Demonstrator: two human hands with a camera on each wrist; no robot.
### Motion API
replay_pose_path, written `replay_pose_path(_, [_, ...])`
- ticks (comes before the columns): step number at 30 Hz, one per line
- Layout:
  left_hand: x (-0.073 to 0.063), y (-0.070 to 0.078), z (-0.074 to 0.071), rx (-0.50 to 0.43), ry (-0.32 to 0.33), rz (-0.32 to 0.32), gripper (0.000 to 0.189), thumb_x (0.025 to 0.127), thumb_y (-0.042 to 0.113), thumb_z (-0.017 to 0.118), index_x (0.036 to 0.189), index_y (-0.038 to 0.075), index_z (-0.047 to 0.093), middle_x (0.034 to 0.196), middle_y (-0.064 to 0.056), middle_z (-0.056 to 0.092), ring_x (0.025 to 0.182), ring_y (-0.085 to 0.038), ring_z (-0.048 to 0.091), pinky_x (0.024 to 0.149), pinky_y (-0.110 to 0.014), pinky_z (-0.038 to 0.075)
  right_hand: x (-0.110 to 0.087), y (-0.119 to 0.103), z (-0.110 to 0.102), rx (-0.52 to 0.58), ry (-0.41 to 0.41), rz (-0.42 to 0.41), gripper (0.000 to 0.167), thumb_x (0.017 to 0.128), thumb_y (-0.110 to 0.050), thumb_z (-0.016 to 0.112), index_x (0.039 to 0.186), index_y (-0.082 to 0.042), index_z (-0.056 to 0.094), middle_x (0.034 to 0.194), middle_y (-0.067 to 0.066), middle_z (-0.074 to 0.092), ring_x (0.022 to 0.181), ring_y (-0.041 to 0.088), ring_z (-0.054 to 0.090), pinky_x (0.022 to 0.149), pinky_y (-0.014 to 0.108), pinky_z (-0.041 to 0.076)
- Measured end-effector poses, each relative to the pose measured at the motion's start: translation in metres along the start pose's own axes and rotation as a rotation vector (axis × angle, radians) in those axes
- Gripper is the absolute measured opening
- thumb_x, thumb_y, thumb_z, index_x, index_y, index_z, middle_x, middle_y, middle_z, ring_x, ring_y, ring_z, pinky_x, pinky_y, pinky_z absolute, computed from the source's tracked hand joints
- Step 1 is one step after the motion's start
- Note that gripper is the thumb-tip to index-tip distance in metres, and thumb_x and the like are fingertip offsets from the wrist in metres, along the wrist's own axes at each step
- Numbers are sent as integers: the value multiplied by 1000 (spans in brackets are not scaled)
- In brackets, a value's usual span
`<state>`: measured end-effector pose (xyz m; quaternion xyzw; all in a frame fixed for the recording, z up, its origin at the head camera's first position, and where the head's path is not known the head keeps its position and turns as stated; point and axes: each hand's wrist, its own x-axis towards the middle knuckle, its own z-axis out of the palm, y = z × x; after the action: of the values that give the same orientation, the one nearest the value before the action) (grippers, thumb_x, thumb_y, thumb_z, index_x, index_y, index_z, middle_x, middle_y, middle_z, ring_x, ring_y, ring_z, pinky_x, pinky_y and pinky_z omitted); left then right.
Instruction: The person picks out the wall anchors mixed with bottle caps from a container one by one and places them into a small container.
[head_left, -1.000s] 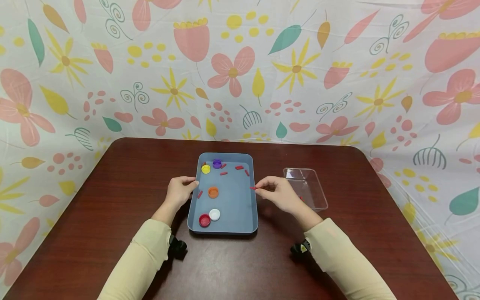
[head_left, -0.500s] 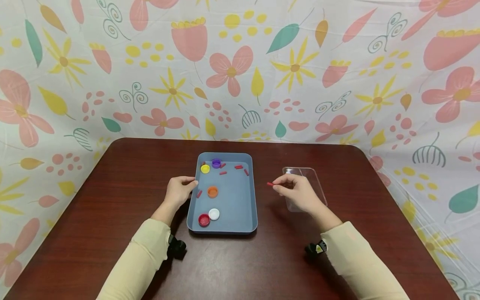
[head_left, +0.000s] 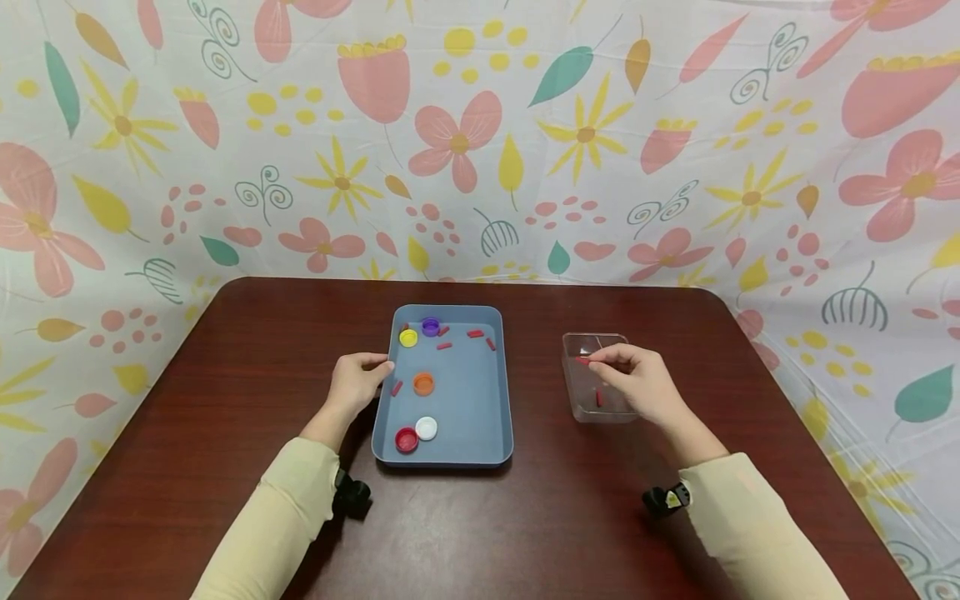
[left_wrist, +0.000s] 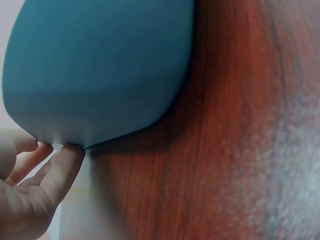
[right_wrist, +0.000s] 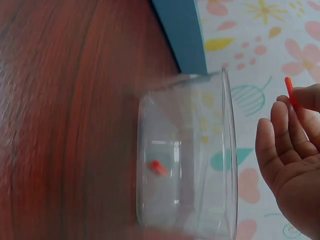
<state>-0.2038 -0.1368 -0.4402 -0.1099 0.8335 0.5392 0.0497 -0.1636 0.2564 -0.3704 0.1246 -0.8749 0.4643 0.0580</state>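
Observation:
My left hand (head_left: 356, 382) pinches the left rim of a blue-grey tray (head_left: 472, 417), thumb on the edge; the left wrist view shows the fingertips at the tray's outer wall (left_wrist: 100, 120). Between the thumb and fingers of my right hand (head_left: 643, 383) is a small red stick (right_wrist: 290, 90), held over a clear plastic box (head_left: 577, 400). Another red stick (head_left: 598, 397) lies inside that box. Several similar red pieces (head_left: 476, 333) are scattered in the tray, most of them toward its far end.
Bottle caps sit in the tray: purple (head_left: 431, 326), yellow (head_left: 408, 337), orange (head_left: 423, 383), white (head_left: 426, 428) and red (head_left: 407, 440). The dark wooden table (head_left: 525, 517) meets a floral cloth (head_left: 465, 217) at its back.
My right hand has moved right with the red stick, from the tray's right edge to over the clear box. The left hand has stayed at the tray's left rim.

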Motion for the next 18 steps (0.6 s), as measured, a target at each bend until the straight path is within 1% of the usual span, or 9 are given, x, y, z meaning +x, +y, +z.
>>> replay_pose_path(3, [0,0,-1,5,-1,-4,35,94,19,59,123,0,61,130,-22,55,108,-33,62,84,-41,57,-4,-6,-4,-36,24,5,14,87,-4,65,97,5,68,76,24,63,57,4,50,46,20,41])
replay_pose_path(8, [0,0,-1,14,2,-6,35,94,19,58,123,0,61,130,-21,55,107,-33,62,83,-40,57,-7,-6,-5,-43,43,7,14,87,-4,65,97,6,69,84,26,64,58,3,48,48,19,42])
replay_pose_path(10, [0,0,-1,13,4,-5,35,94,19,59,123,0,62,130,-21,56,106,-33,63,83,-40,58,-7,-5,-4,-30,44,3,14,87,-4,65,96,6,69,82,26,64,58,2,48,48,18,43])
replay_pose_path(14, [-1,0,-1,-4,2,-7,35,93,18,59,123,-1,62,128,-22,57,106,-33,63,82,-39,58,-7,-3,-2,-8,46,-9,14,86,-3,66,96,7,69,78,22,64,58,1,48,49,18,43])
replay_pose_path(18, [-1,1,0,-16,2,-6,35,93,18,59,123,-1,61,127,-22,57,105,-33,64,82,-40,58,-6,-2,-1,9,43,-7,15,85,-3,66,96,7,68,74,9,64,58,1,49,49,18,43])
